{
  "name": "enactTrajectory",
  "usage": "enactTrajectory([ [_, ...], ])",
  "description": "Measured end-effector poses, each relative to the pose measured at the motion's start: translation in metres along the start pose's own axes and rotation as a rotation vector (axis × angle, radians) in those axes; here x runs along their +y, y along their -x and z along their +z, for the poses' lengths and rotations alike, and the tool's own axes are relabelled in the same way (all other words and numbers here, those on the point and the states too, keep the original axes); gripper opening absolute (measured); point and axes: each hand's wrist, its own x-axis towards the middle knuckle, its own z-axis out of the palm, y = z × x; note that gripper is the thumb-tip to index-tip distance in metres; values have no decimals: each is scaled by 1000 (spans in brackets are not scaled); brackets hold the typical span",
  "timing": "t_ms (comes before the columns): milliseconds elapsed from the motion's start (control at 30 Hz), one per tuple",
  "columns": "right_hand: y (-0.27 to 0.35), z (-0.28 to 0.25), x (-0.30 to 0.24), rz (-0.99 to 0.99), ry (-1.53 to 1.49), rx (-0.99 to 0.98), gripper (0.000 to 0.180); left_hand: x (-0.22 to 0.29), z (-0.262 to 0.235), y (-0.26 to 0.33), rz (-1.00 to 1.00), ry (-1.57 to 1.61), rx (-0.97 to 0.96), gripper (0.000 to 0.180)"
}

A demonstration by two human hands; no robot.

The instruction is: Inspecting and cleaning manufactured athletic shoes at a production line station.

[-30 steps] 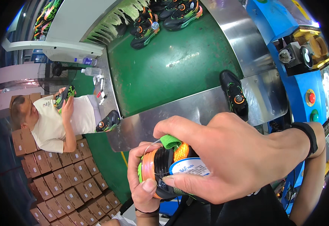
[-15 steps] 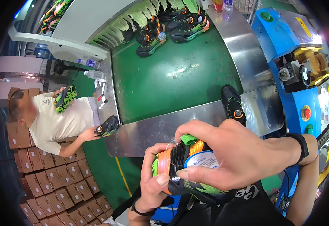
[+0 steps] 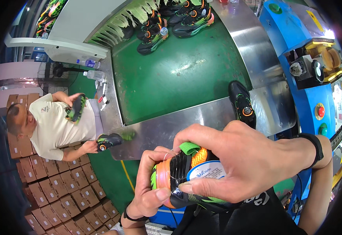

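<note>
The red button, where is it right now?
The red button is at the right of the head view, on the blue machine, just above a green button.

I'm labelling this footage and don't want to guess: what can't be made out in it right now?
All in the head view:
Held shoe: much of it is covered by the right hand and left hand.
Dark shape at the pale green fringe: strands partly cover it.
Rearmost shoes: cut off by the upper edge.
Co-worker's raised shoe: details blurred, apparently by motion.
Cartons: markings too small to read.
</note>
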Motion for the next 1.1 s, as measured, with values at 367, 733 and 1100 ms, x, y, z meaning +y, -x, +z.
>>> enactTrajectory([
  [367,-4,-4,-1,32,28,3,52,8,13,-4,-92,-17,255,68],
  [733,-19,0,12,57,52,19,51,-9,3,-16,14,-14,213,60],
  [1100,-11,-5,6,79,44,15,52,-5,3,-11,2,7,106,73],
])
